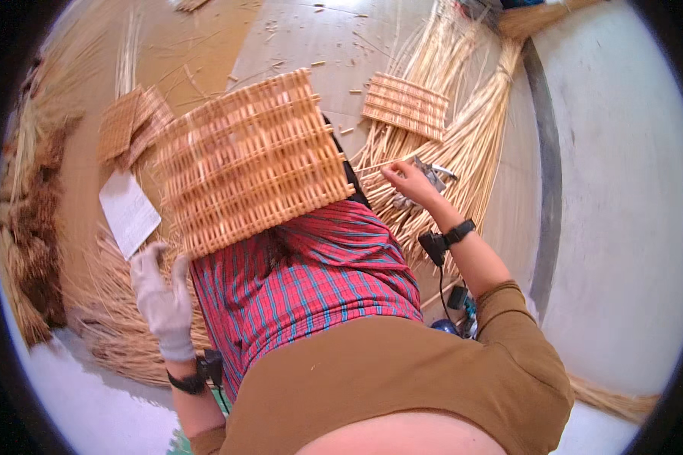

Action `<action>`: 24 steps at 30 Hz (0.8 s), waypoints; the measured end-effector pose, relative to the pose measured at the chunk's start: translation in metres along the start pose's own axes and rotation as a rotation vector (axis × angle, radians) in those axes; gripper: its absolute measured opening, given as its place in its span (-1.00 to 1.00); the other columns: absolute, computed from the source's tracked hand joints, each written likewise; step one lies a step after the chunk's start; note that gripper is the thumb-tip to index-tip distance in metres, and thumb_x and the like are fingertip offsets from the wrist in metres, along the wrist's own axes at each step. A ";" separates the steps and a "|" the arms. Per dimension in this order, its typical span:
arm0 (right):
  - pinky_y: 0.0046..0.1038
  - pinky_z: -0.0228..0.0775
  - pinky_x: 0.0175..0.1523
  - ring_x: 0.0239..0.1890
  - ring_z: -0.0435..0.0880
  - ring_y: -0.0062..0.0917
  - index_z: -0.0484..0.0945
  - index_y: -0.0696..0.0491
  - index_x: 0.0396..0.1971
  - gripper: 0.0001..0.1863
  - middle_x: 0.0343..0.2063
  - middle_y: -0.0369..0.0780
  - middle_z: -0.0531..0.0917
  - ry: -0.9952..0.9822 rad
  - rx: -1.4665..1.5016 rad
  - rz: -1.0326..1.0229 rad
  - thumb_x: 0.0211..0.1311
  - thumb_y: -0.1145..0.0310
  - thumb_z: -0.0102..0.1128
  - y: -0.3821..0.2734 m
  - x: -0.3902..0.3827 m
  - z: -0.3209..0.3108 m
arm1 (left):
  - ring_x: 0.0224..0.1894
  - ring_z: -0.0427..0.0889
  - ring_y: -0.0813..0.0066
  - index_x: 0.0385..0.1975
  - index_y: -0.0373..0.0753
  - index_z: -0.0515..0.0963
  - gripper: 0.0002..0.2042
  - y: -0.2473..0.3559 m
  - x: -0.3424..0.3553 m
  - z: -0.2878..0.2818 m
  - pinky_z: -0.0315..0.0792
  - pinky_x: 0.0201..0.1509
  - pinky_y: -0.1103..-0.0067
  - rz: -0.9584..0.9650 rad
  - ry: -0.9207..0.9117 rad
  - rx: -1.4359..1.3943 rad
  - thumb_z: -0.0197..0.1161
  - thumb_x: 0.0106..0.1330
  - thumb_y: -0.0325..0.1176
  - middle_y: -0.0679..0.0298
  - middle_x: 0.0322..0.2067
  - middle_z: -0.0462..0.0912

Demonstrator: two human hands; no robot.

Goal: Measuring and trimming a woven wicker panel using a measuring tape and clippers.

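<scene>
A woven wicker basket (pixel 250 159) lies tilted on my lap, on a red plaid cloth (pixel 319 280). My left hand (pixel 163 292), in a pale glove, hangs spread open just below the basket's lower left corner and holds nothing. My right hand (pixel 411 183) is bare and reaches out to the right over a bundle of pale reeds (pixel 463 144). Its fingers pinch a thin reed strand (pixel 376 163). A metal cutting tool (pixel 431 178) lies on the reeds right beside that hand.
A small woven panel (pixel 406 105) lies on the floor beyond my right hand. Flat woven pieces (pixel 133 125) and a white paper sheet (pixel 129 212) lie at the left. Loose straw (pixel 110 318) covers the floor at lower left. A pale wall (pixel 622 189) rises at the right.
</scene>
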State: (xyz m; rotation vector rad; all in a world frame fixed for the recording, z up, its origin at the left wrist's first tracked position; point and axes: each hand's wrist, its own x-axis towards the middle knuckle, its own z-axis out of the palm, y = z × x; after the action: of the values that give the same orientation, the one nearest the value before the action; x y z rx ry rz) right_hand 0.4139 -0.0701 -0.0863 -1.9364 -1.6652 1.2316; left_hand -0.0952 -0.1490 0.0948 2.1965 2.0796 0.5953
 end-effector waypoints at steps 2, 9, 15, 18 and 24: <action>-0.29 0.51 0.06 -0.08 0.71 -0.27 0.57 0.11 0.00 -0.33 -0.22 -0.03 0.72 0.025 -0.061 0.077 0.28 -0.25 0.25 0.044 -0.003 0.006 | -0.19 0.63 0.42 -0.15 -0.29 0.56 -0.83 0.019 0.001 0.006 0.49 -0.12 0.49 -0.250 -0.295 -0.621 0.34 0.39 -0.37 0.30 -0.32 0.58; -0.14 0.39 0.29 0.23 0.52 -0.07 0.33 -0.05 0.37 -0.23 0.26 0.03 0.48 0.272 -0.460 0.233 0.22 -0.03 0.36 0.115 -0.003 0.026 | -0.22 0.61 0.50 0.09 -0.26 0.48 -0.59 0.060 -0.018 0.085 0.60 -0.12 0.46 -0.768 -0.818 -1.695 0.23 0.48 -0.06 0.33 -0.27 0.58; -0.04 0.05 0.52 0.53 0.15 -0.19 0.17 -0.02 0.49 0.17 0.47 -0.11 0.26 0.262 -0.807 0.480 -0.11 -0.18 0.55 0.187 0.007 -0.027 | 0.37 0.41 0.20 0.41 -0.22 0.27 -0.45 0.075 0.001 0.131 0.40 0.42 0.24 -0.878 -0.318 -2.161 0.21 0.50 -0.20 0.12 0.37 0.40; -0.09 -0.12 0.58 0.59 -0.03 -0.25 -0.01 -0.05 0.55 0.45 0.54 -0.14 0.11 0.122 -0.772 0.610 -0.35 -0.29 0.63 0.202 0.012 -0.038 | 0.38 0.42 0.18 0.41 -0.24 0.25 -0.49 0.082 0.004 0.134 0.41 0.44 0.18 -0.863 -0.278 -2.287 0.18 0.50 -0.39 0.11 0.34 0.42; -0.15 0.11 0.48 0.46 0.25 -0.30 0.22 -0.01 0.41 0.30 0.36 -0.16 0.37 0.186 -0.855 0.516 -0.50 0.02 0.75 0.234 0.036 -0.030 | 0.40 0.39 0.11 0.39 -0.33 0.24 -0.51 0.087 0.001 0.138 0.41 0.45 0.13 -0.707 -0.183 -2.299 0.13 0.52 -0.42 -0.01 0.37 0.37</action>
State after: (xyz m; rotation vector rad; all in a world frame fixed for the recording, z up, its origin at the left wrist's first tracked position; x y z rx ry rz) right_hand 0.5879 -0.0940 -0.2476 -3.0107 -1.8138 0.4150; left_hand 0.0312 -0.1261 -0.0063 0.1248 0.5722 1.3370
